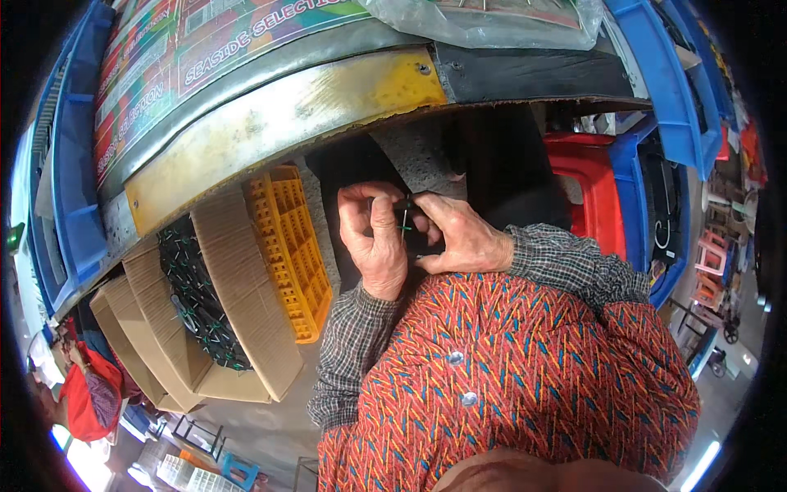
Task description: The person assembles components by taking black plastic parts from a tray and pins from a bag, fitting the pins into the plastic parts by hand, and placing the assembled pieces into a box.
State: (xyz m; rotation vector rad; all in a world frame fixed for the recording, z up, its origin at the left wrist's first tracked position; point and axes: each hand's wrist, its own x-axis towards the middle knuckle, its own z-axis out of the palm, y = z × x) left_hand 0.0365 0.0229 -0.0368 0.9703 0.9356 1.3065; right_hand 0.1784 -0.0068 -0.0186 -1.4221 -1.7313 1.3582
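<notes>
Above my lap, both hands are drawn close together around a small black piece with a thin pale stem and green bits. My left hand is closed, its thumb and fingertips at the left side of the piece. From the other side my right hand grips it with bent fingers, and part of the piece is hidden behind them. Its exact kind is too small to make out. To my left, an open cardboard box holds a heap of black pieces with green and white bits that look similar.
A worktable with a worn metal and yellow edge runs in front of me, with printed colourful sheets on top. Clear plastic lies there too. Blue bins flank it. A yellow crate and a red plastic stool stand nearby.
</notes>
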